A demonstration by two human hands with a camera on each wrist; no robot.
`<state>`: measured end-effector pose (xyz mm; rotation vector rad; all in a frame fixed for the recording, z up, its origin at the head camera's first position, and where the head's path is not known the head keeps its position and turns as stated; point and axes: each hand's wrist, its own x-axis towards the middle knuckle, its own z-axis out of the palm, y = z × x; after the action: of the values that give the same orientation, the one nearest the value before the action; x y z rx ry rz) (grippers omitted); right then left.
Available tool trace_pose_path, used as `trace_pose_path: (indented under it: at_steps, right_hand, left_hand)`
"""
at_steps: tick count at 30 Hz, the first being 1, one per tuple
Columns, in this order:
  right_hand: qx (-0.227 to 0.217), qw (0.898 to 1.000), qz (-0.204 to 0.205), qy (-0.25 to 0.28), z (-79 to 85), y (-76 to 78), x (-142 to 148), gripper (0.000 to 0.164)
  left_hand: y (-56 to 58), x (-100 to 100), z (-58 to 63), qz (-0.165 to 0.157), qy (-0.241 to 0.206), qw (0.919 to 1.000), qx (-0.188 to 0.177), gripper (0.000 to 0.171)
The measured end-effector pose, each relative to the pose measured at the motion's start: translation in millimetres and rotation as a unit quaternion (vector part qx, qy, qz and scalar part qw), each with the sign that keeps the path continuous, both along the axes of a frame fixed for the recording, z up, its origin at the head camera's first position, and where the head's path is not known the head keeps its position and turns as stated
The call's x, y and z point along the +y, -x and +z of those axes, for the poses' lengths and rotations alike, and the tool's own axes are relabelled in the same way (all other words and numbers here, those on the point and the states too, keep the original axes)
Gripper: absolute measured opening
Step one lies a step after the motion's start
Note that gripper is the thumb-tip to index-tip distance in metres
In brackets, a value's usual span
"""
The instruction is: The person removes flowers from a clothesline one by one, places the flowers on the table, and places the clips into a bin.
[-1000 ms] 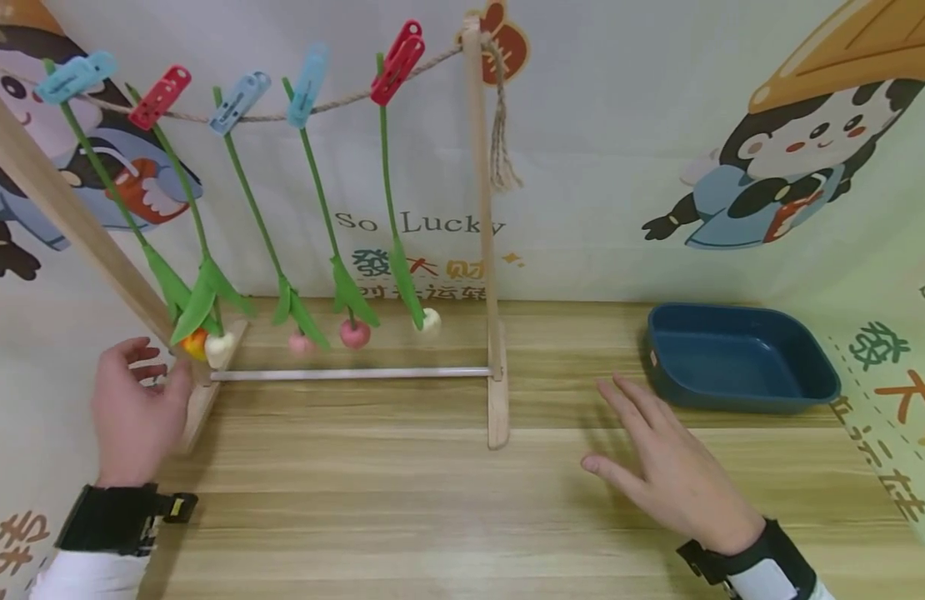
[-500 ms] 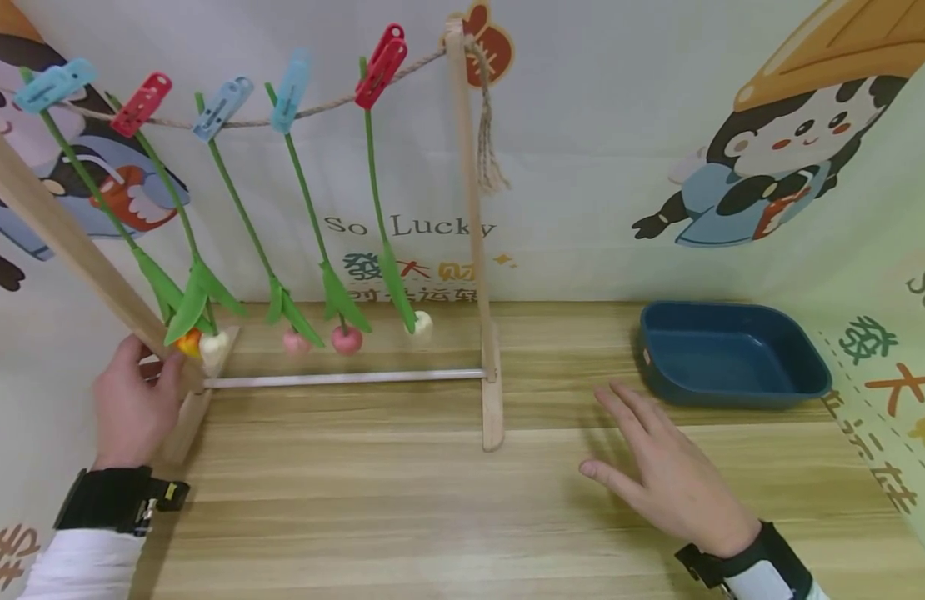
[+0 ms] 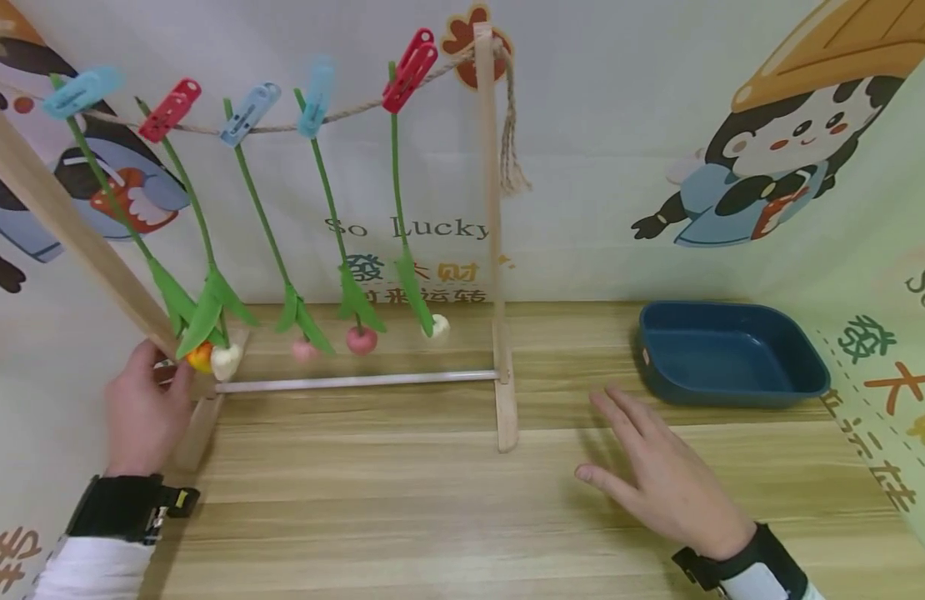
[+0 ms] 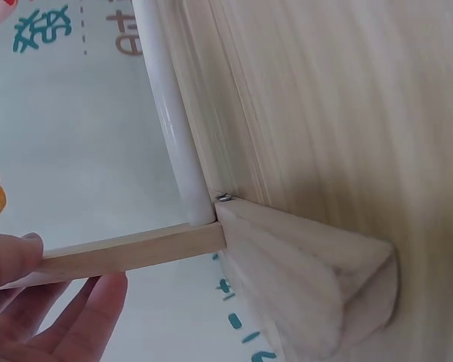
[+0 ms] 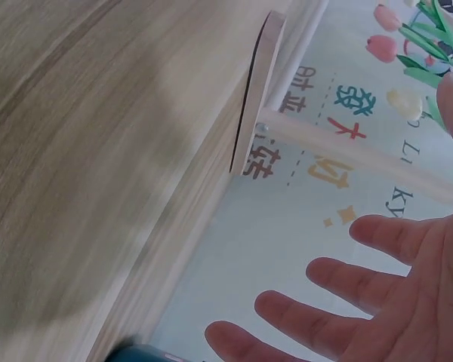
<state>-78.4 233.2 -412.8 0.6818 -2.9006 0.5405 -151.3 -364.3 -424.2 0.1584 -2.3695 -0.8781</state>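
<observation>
My left hand [image 3: 147,417] grips the left wooden post [image 3: 80,233] of a small drying rack, low down near its foot. In the left wrist view the thumb lies on one side of the post [image 4: 136,253] and the curled fingers on the other. Several artificial tulips hang heads down from the rack's rope [image 3: 278,129], held by blue and red clothespins, such as the red clothespin [image 3: 410,71] at the right end. A yellow tulip [image 3: 200,357] and a white tulip [image 3: 226,361] hang beside my left hand. My right hand [image 3: 672,479], fingers spread, holds nothing above the table.
A dark blue basin [image 3: 732,396] stands at the back right, beyond my right hand. The rack's white crossbar [image 3: 357,382] runs low to the right post [image 3: 494,250] and its foot [image 3: 507,417]. A printed cloth [image 3: 582,167] hangs behind the wooden table [image 3: 402,517].
My left hand has gone from loosely beside the left post to gripping it. The rack has shifted right with its swaying tulips in the last half second. My right hand has barely moved.
</observation>
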Motion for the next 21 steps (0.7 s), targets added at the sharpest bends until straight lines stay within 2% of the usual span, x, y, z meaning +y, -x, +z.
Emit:
trace_pose_path:
  at_steps: [3,7,15,21]
  right_hand:
    - [0.000,1.000,0.000,0.000,-0.7,-0.9,-0.9,0.088]
    - [-0.001,1.000,0.000,-0.001,-1.5,-2.2,-1.3,0.088]
    - [-0.003,1.000,0.003,0.002,-4.8,-4.6,-1.0,0.088]
    - [0.007,1.000,0.010,0.008,-6.4,-6.7,-2.0,0.086]
  left_hand:
    - [-1.7,8.7,0.6,-0.005,0.000,1.0000,-0.006,0.035]
    - [-4.4,21.7,0.4,-0.030,-0.012,0.9994,-0.007,0.039]
    - [-5.2,48.6,1.1,-0.077,-0.007,0.9968,0.020,0.028]
    - [-4.9,67.2,0.6,-0.100,-0.020,0.9947,0.015,0.031]
